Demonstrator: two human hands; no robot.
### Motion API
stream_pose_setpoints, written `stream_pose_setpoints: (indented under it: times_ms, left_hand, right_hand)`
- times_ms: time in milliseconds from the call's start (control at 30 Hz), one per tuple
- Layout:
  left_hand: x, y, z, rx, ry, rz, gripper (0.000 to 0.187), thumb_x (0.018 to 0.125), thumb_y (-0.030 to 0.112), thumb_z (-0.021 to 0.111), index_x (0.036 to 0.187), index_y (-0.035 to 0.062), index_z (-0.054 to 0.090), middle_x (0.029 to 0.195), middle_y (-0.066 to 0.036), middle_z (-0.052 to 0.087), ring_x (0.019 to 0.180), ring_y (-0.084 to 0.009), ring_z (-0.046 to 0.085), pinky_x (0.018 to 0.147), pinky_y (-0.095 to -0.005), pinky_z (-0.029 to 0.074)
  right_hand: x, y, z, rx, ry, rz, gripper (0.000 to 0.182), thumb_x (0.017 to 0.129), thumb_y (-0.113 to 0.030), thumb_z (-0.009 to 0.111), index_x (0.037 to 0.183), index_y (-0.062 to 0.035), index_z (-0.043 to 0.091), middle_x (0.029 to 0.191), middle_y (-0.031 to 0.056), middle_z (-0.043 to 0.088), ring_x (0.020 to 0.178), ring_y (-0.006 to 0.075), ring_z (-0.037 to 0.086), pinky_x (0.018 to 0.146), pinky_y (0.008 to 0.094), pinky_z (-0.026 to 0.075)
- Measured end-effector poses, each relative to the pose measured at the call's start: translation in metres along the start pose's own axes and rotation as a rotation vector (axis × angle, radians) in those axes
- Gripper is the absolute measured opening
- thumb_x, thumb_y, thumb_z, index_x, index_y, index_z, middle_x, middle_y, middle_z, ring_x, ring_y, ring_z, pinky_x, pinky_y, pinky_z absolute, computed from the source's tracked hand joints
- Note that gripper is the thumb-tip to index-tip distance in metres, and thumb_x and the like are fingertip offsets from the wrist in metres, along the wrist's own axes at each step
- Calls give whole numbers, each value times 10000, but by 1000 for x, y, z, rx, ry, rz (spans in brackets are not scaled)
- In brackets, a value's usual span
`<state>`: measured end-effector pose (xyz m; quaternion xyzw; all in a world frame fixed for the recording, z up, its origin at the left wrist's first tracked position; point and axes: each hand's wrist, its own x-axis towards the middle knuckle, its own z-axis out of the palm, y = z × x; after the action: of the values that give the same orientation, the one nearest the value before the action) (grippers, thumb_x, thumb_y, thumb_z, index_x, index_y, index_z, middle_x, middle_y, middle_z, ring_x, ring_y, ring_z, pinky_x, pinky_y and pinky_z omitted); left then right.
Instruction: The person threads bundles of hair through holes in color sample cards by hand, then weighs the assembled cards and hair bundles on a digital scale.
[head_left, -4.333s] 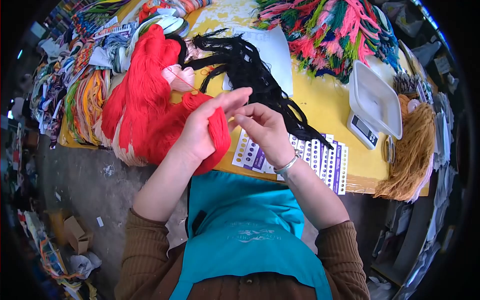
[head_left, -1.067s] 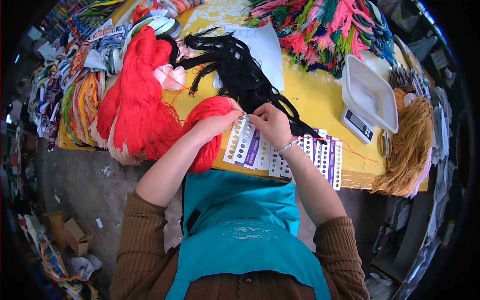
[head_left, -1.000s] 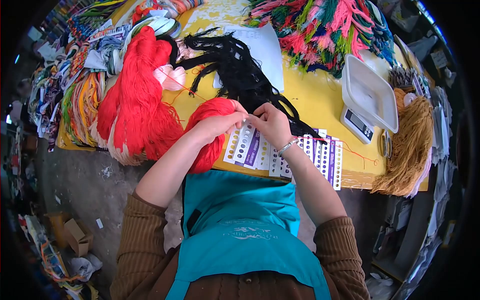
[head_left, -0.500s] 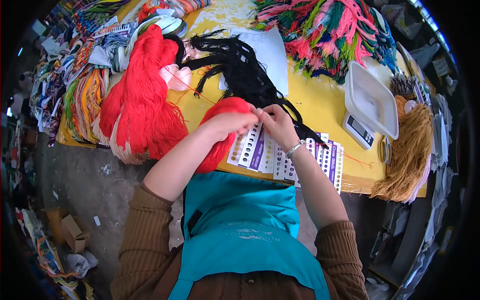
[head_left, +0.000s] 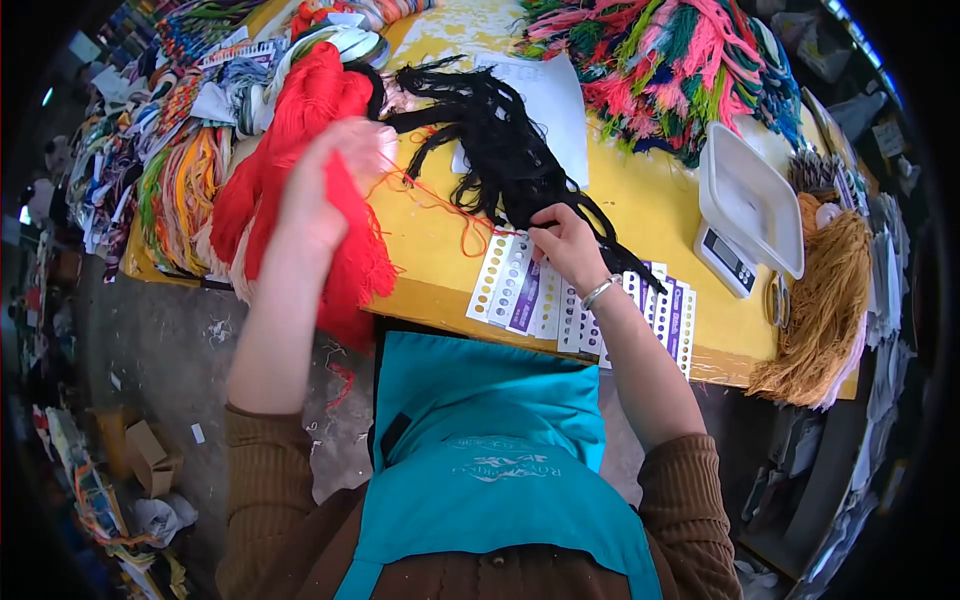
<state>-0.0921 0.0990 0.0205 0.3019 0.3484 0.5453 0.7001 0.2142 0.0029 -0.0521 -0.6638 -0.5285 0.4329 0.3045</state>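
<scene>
Red thread (head_left: 352, 270) hangs from my left hand (head_left: 325, 185), which is raised over the table's left part and smeared by motion; its fingers close round the upper end. Behind it lies a big red bundle (head_left: 318, 90). My right hand (head_left: 565, 243) is pinched on the end of a thin red strand (head_left: 450, 208) that runs loosely across the yellow table (head_left: 425, 290). Black thread (head_left: 505, 150) lies just beyond the right hand. Below that hand are printed cards with rows of coloured dots (head_left: 515, 285). A metal bangle circles the right wrist.
Multicoloured skeins (head_left: 185, 190) cover the left side, and a pink and green bundle (head_left: 670, 70) lies at the back. To the right are a scale (head_left: 725, 262) with a white tray (head_left: 750, 200), scissors (head_left: 777, 300) and brown thread (head_left: 825, 310). White paper (head_left: 560, 110) lies under the black thread.
My left hand has swung left and up with the red thread, away from the right hand. The right hand has shifted slightly right. A loose red strand now lies between them.
</scene>
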Motion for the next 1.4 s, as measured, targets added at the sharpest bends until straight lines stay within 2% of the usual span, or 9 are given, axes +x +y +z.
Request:
stream_pose_setpoints:
  times_ms: [167, 333, 833, 933, 1000, 1067, 1200, 1267, 1400]
  left_hand:
    - [-60, -47, 73, -101, -291, -295, 543, 996, 333, 431, 1396, -34, 414, 1440, -162, 458, 1340, -239, 427, 1108, -394, 332]
    - [-79, -67, 90, -16, -432, -295, 530, 996, 331, 399, 1413, 6, 422, 1428, -104, 479, 1296, -192, 455, 1049, -323, 357]
    - [-84, -62, 77, -59, -614, -389, 453, 998, 278, 444, 1300, -51, 518, 1339, -175, 534, 1269, -257, 492, 1071, -379, 387]
    - [-74, -29, 38, -106, -452, -407, 376, 959, 292, 535, 1115, -39, 622, 801, -66, 662, 705, -160, 643, 623, -278, 519]
    - [-63, 7, 6, -332, -406, -209, 292, 967, 229, 523, 1087, -14, 632, 557, 70, 370, 433, -31, 368, 382, -182, 272]
    - [-60, 49, -29, -490, -529, -52, 329, 1015, 170, 407, 1217, -24, 580, 545, 60, 386, 410, -43, 368, 412, -199, 319]
    - [-76, 94, -68, -505, -626, 142, 404, 1034, 215, 384, 1329, -39, 493, 578, 42, 423, 448, -56, 409, 452, -194, 337]
    - [-83, 88, -50, -534, -603, 140, 391, 1024, 201, 420, 1334, -24, 496, 625, 34, 449, 464, -50, 413, 450, -199, 336]
    - [-76, 13, 17, -247, -347, -123, 304, 975, 214, 504, 1176, 11, 610, 892, -1, 634, 467, -25, 378, 401, -180, 292]
  right_hand:
    - [-25, -33, 14, 516, 8, -274, 99, 913, -100, 627, 980, -27, 630, 800, -19, 636, 653, 27, 542, 575, 175, 404]
    - [-60, -79, 16, 762, -182, -193, 133, 896, -80, 665, 984, 19, 652, 888, 27, 662, 796, 86, 614, 730, 233, 492]
    - [-74, -64, -13, 1312, -324, -23, 69, 901, -120, 573, 919, -73, 621, 919, 22, 637, 682, 69, 504, 482, 188, 299]
    - [-78, -31, -72, 1208, -99, -276, 296, 958, -317, 504, 1087, -77, 620, 1182, 99, 618, 1004, 182, 560, 861, 307, 432]
    - [-94, -9, -150, 1227, 214, -403, 308, 933, -226, 527, 1114, 12, 601, 1105, 126, 616, 1008, 197, 575, 910, 342, 445]
    - [-119, 8, -237, 1073, 534, -450, 282, 879, -129, 572, 1070, 76, 600, 921, 112, 627, 888, 210, 615, 871, 311, 506]
    - [-218, 86, -428, 1039, 1163, -671, 238, 855, -50, 535, 644, -95, 436, 574, 4, 381, 439, 100, 240, 417, 274, 202]
    - [-228, 23, -393, 817, 1461, -674, 241, 886, -86, 559, 658, -80, 480, 583, 5, 397, 439, 95, 267, 425, 268, 225]
    - [-158, -15, -272, 295, 1082, -569, 175, 918, -87, 558, 1059, -30, 647, 893, 42, 665, 569, 38, 431, 496, 192, 336]
